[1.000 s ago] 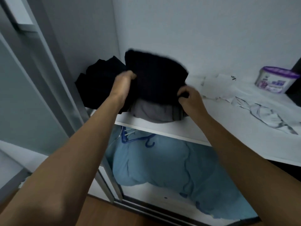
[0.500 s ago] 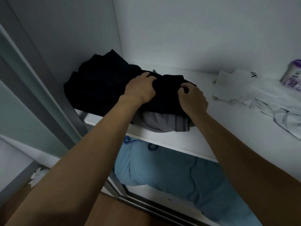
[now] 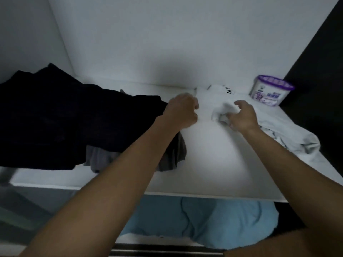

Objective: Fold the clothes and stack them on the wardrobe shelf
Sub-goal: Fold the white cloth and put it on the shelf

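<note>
A stack of dark clothes lies on the left of the white wardrobe shelf [image 3: 213, 164]: a black garment [image 3: 65, 123] on top of a grey one [image 3: 104, 160]. A crumpled white garment [image 3: 289, 130] with black lettering lies at the back right of the shelf. My left hand [image 3: 181, 112] has its fingers curled at the white garment's left edge. A bunched fold of the same white cloth is gripped in my right hand [image 3: 243, 116]. Both hands are off the black stack.
A white tub with a purple lid [image 3: 271, 91] stands at the back right corner, beside a black side panel [image 3: 315, 71]. Blue bedding [image 3: 204, 219] fills the space under the shelf. White walls close the back and the left.
Both hands have let go of the black garment, which now lies on the stack, and moved right to the white garment. The view has swung right.
</note>
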